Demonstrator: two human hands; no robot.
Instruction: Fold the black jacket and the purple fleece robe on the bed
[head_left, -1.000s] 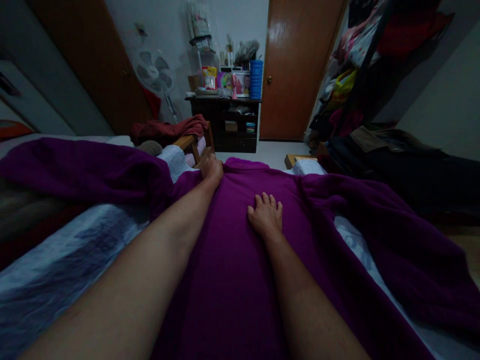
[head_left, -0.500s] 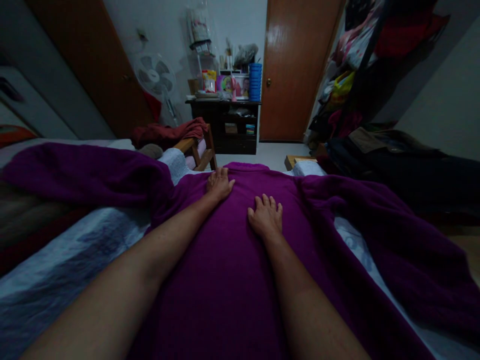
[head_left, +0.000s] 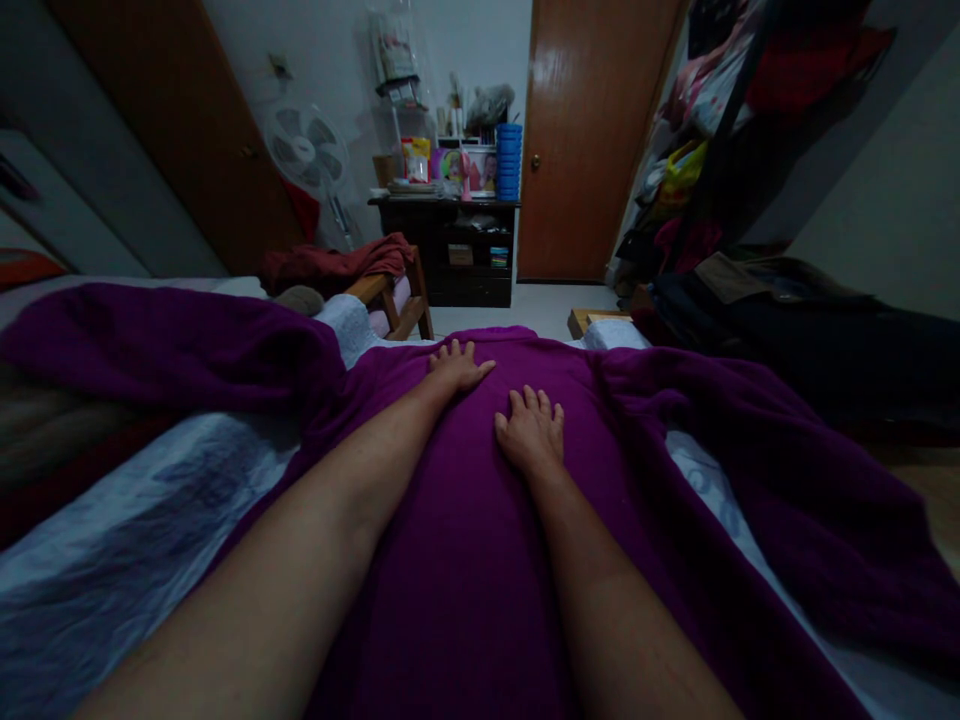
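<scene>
A purple long-sleeved top (head_left: 465,540) lies spread out over a bed, its collar at the far end and its sleeves out to both sides. My left hand (head_left: 460,368) rests flat on the cloth just below the collar, fingers spread and thumb pointing right. Nearer to me and a little to the right, my right hand (head_left: 531,430) also lies on the top with its fingers apart. Neither hand grips the fabric. Under the garment shows a light blue and white patterned bedsheet (head_left: 202,490).
Dark folded clothes (head_left: 795,320) are piled at the right. A reddish cloth (head_left: 345,262) hangs over a wooden frame (head_left: 411,318) on the far left side. Beyond the bed stand a white fan (head_left: 307,145), a dark cabinet (head_left: 442,285) and a wooden door (head_left: 592,140).
My left hand has slid to the right across the top, closer to the middle below the collar, and its fingers are more spread. My right hand stays in place.
</scene>
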